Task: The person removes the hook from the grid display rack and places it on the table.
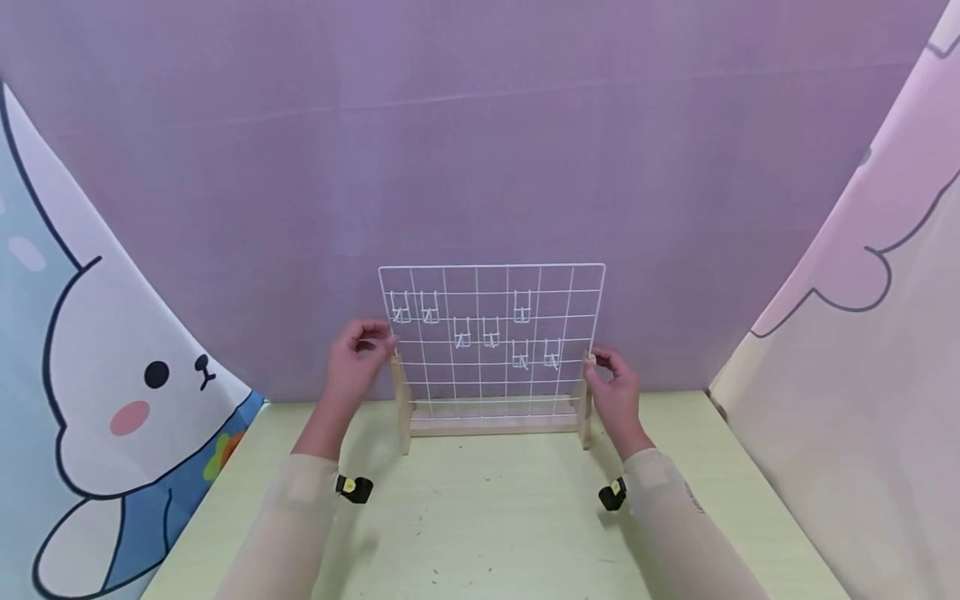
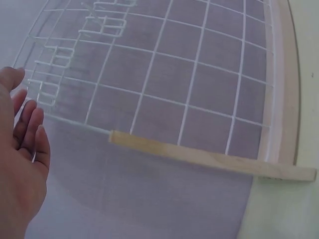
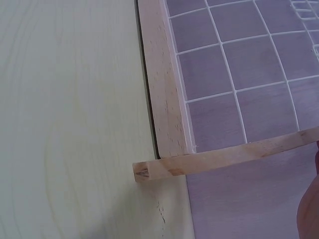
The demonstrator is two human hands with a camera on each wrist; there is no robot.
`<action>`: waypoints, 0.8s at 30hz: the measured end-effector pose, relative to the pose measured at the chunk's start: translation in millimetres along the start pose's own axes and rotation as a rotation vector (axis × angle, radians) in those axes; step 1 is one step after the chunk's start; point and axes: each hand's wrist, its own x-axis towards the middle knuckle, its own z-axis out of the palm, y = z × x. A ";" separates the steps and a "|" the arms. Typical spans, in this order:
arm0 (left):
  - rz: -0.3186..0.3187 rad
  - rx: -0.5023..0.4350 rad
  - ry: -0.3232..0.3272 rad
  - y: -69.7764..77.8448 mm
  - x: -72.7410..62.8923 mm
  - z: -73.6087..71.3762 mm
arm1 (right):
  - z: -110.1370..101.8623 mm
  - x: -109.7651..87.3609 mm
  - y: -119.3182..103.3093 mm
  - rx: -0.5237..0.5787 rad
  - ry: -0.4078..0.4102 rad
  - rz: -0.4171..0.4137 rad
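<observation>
A white wire grid display rack (image 1: 491, 383) stands upright on the table, its panel set in a pale wooden base with side posts. Several white wire hooks (image 1: 521, 312) hang on its upper and middle rows. My left hand (image 1: 351, 362) is at the panel's left edge, thumb and forefinger pinching the wire just above the left post (image 2: 199, 155). Its other fingers are loosely curled. On the opposite side my right hand (image 1: 617, 396) pinches the rack at the top of the right post (image 3: 234, 156). Only a sliver of that hand shows in the right wrist view.
The pale wood-grain table (image 1: 480, 517) has small dark specks near the front. Behind it hangs a purple cloth (image 1: 480, 150). A rabbit-print cloth (image 1: 97, 400) borders the left side, and a pink and cream cloth (image 1: 862, 375) the right.
</observation>
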 end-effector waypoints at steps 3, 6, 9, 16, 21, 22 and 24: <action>0.026 -0.014 0.020 4.5 4.0 2.6 | 0.8 0.7 0.7 0.004 0.013 0.002; 0.055 -0.009 0.038 8.5 8.1 5.9 | 1.2 1.6 2.0 0.011 0.027 0.008; 0.083 0.006 0.061 14.6 11.3 9.8 | 1.8 1.9 1.8 0.020 0.031 0.002; 0.127 0.015 0.099 40.3 8.3 15.7 | 4.2 0.0 -1.2 0.021 0.033 0.012; 0.160 0.014 0.108 43.7 8.1 16.1 | 5.7 -0.3 1.6 0.020 0.043 0.015; 0.161 0.013 0.108 43.2 8.6 16.3 | 5.8 -0.2 2.3 0.016 0.047 0.015; 0.162 0.004 0.112 42.8 9.5 16.9 | 5.8 -0.3 3.2 0.009 0.051 0.014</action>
